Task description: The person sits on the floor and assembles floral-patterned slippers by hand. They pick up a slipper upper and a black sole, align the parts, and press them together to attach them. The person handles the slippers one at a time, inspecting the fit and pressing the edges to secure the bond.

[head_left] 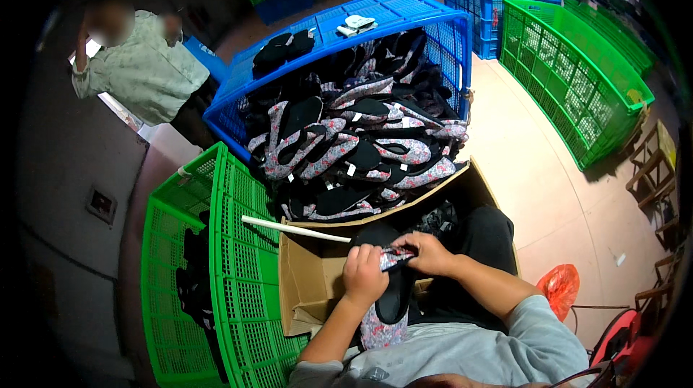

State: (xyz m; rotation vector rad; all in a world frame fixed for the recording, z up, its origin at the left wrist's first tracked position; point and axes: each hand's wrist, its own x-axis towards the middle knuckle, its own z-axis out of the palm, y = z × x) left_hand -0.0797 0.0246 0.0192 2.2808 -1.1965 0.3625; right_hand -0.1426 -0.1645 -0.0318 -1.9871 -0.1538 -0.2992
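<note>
Over my lap I hold a cloth shoe (382, 330) with grey-and-red floral fabric and a black lining. My left hand (364, 272) is closed on the left side of its far part. On the other side, the fingers of my right hand (432, 254) pinch the floral edge. A white rod (296, 229) slants in from the left, its right end by my left hand; whether that hand touches it I cannot tell. Just beyond is an open cardboard box (307, 265), partly hidden by my arms, with crumpled black plastic (439, 220) near its right part.
A tipped blue crate (465, 63) ahead spills many floral shoes (339, 150). One green crate (249, 265) stands at my left with dark pieces inside, another green crate (563, 85) at far right. An orange plastic bag (559, 288) lies right. A person (148, 63) stands far left.
</note>
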